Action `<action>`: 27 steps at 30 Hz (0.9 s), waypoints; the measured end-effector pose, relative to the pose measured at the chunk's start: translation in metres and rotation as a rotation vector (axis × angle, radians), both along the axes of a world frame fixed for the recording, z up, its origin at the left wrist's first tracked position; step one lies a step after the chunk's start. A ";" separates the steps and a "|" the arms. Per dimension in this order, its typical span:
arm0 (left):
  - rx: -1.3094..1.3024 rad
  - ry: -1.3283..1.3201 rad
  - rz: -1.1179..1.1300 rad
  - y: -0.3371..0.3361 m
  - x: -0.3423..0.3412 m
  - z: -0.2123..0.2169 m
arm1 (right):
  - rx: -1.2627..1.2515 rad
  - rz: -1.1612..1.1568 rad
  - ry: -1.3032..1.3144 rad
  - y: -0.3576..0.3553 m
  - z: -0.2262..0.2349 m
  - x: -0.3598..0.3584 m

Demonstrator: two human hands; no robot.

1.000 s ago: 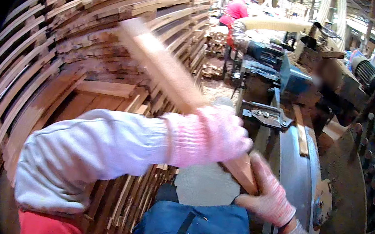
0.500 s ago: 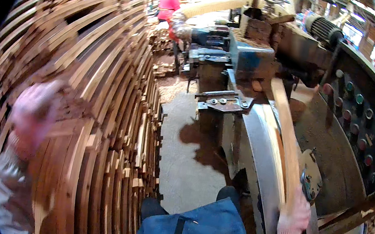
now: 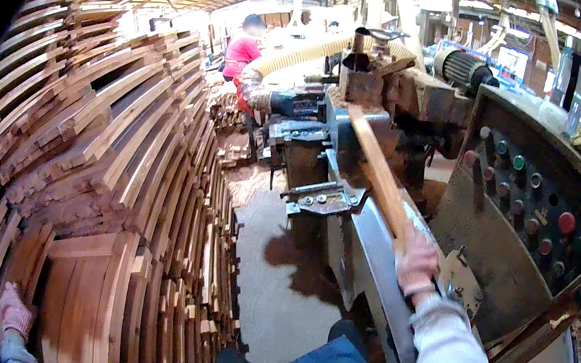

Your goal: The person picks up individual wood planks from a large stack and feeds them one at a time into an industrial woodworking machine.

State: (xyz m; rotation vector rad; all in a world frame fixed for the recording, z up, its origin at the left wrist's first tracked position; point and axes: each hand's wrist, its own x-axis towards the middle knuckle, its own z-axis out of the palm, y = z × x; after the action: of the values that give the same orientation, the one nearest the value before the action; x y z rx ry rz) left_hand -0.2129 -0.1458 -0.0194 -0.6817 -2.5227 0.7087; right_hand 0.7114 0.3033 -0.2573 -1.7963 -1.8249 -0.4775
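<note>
The right hand (image 3: 416,261) has its grip closed around the near end of a wooden slat (image 3: 377,171), whose length runs up and away along the machine bed (image 3: 369,262). The left hand (image 3: 15,313), nearly out of view, seems empty beside the stacked slats (image 3: 124,178).

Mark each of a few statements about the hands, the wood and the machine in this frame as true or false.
1. The right hand grips a wooden strip lying along the machine bed. True.
2. The left hand also holds that strip. False: it is down by the stacked wood, apart from the strip.
3. Both hands wear pink gloves. True.
4. The control panel sits left of the wood stack. False: it is on the right, beside the machine.
5. A person in a red top stands in the background. True.
</note>
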 end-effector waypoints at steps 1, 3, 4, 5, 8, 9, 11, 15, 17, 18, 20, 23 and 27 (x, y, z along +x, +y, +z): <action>-0.041 -0.102 0.012 0.045 0.026 -0.025 | -0.153 -0.117 -0.061 -0.042 0.013 0.007; -0.331 -0.006 -0.011 0.039 0.045 -0.014 | -0.205 -0.010 0.160 -0.120 0.042 0.010; -0.336 -0.033 0.009 0.048 0.054 -0.023 | -0.008 0.090 0.050 -0.156 0.037 0.018; -0.339 -0.064 0.027 0.060 0.064 -0.033 | -0.109 0.039 0.001 -0.197 0.041 0.022; -0.539 0.117 0.024 0.016 0.000 -0.046 | -0.397 0.008 0.045 -0.267 0.088 0.017; -0.734 0.290 0.017 0.000 -0.015 -0.027 | -0.353 0.079 0.065 -0.271 0.085 0.029; -1.038 0.427 -0.024 0.009 -0.023 -0.017 | -0.236 0.181 -0.020 -0.255 0.073 0.037; -0.207 -0.012 -0.106 0.023 0.035 -0.012 | -0.068 0.253 -0.120 -0.176 0.057 0.038; 0.198 -0.164 -0.174 0.041 0.101 0.018 | -0.082 0.199 -0.175 -0.127 0.046 0.044; 0.268 -0.214 -0.260 0.035 0.144 0.036 | -0.054 0.211 -0.196 -0.098 0.043 0.042; 0.445 -0.388 -0.389 0.019 0.189 0.065 | -0.135 0.220 -0.157 -0.056 0.044 0.031; 0.132 -0.286 -0.618 0.046 0.265 0.105 | -0.259 0.154 -0.156 -0.003 0.051 0.015; -0.064 -0.080 -1.044 0.116 0.403 0.114 | -0.195 0.350 0.119 0.011 0.058 -0.035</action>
State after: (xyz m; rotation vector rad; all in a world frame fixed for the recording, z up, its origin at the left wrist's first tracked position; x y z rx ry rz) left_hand 0.1905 -0.0293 0.0949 -1.8383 -1.7914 0.3558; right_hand 0.6763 0.3144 -0.1997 -1.5380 -2.1009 -0.0601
